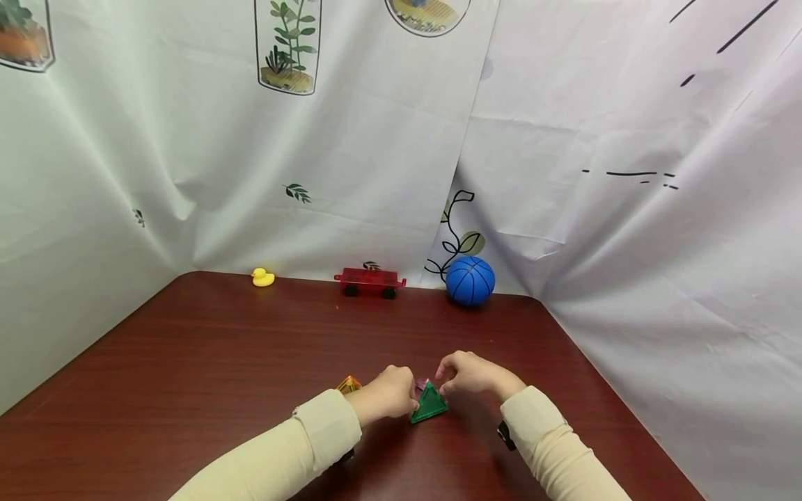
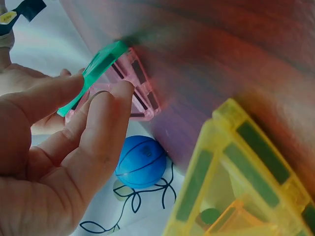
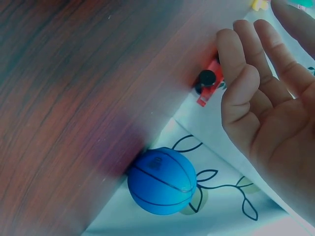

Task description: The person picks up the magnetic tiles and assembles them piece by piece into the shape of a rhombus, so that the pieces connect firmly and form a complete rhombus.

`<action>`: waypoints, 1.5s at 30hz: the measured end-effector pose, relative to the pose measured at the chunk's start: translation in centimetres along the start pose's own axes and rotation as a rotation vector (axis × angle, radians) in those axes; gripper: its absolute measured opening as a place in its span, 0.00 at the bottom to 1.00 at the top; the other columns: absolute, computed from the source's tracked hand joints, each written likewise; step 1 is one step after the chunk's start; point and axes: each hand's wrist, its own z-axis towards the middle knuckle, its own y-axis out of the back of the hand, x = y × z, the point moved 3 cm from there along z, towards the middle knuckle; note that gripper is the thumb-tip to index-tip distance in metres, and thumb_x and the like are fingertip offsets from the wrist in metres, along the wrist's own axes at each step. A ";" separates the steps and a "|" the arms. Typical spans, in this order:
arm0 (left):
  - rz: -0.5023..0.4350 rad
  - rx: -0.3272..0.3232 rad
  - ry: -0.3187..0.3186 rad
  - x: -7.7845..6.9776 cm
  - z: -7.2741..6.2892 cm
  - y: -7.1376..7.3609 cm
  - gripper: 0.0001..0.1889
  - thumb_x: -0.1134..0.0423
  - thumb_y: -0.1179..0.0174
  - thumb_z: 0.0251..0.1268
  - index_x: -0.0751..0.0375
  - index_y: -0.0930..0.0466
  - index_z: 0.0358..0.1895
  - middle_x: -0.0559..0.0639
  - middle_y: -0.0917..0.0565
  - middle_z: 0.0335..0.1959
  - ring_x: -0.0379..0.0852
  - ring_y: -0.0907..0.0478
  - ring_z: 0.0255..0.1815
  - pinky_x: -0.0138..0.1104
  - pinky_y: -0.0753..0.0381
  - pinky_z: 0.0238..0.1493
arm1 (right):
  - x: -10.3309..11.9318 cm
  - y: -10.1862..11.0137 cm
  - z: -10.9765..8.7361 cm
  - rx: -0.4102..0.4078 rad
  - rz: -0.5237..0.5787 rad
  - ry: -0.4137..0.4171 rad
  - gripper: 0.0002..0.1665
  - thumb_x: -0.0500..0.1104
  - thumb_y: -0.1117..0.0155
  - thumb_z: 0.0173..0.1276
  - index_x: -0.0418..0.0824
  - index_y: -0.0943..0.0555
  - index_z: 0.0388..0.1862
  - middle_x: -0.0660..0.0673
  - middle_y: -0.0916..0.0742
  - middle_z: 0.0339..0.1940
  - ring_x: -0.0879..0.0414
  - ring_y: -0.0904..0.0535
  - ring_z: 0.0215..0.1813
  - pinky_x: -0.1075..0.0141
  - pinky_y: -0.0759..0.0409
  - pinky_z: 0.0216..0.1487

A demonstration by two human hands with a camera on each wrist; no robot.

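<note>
My left hand (image 1: 391, 391) pinches a green triangular magnetic tile (image 1: 430, 403) near the middle of the table. In the left wrist view, its thumb lies on the edge of the green tile (image 2: 101, 64), which leans against pink translucent tiles (image 2: 140, 83). My right hand (image 1: 473, 374) hovers just right of these tiles, thumb close to the green one. Seen from the right wrist, that hand (image 3: 275, 93) has loosely bent fingers with nothing between them. Left of my left hand stands a yellow-orange tile pyramid (image 2: 197, 172), mostly hidden by the arm in the head view.
Along the table's back edge are a yellow rubber duck (image 1: 262, 277), a red wheeled car base (image 1: 370, 280) and a blue ball (image 1: 470, 280). White printed cloth (image 1: 376, 153) hangs behind and to both sides of the brown table (image 1: 250, 341).
</note>
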 end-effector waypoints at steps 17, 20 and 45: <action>-0.076 -0.048 0.049 2.7 -0.2 4.2 0.06 0.63 0.35 0.46 0.58 0.22 0.20 0.46 0.24 0.21 0.40 0.29 0.23 0.31 0.29 0.23 | 0.2 -0.4 0.3 0.039 0.029 0.001 0.11 0.38 0.32 0.48 0.38 0.22 0.32 0.52 0.22 0.22 0.59 0.27 0.26 0.65 0.28 0.27; -0.114 -0.051 0.086 3.4 -0.3 5.1 0.05 0.64 0.34 0.45 0.59 0.21 0.23 0.48 0.23 0.24 0.41 0.28 0.23 0.32 0.28 0.23 | 0.2 -0.4 0.3 0.046 0.038 0.002 0.12 0.39 0.32 0.49 0.38 0.22 0.32 0.51 0.22 0.23 0.59 0.27 0.27 0.65 0.28 0.27; -0.108 -0.056 0.238 8.5 -2.9 7.9 0.11 0.78 0.36 0.39 0.63 0.20 0.29 0.50 0.22 0.25 0.43 0.27 0.27 0.33 0.26 0.25 | 0.2 -0.5 0.5 0.062 0.050 -0.008 0.14 0.41 0.31 0.48 0.40 0.22 0.33 0.52 0.22 0.24 0.59 0.27 0.27 0.65 0.28 0.27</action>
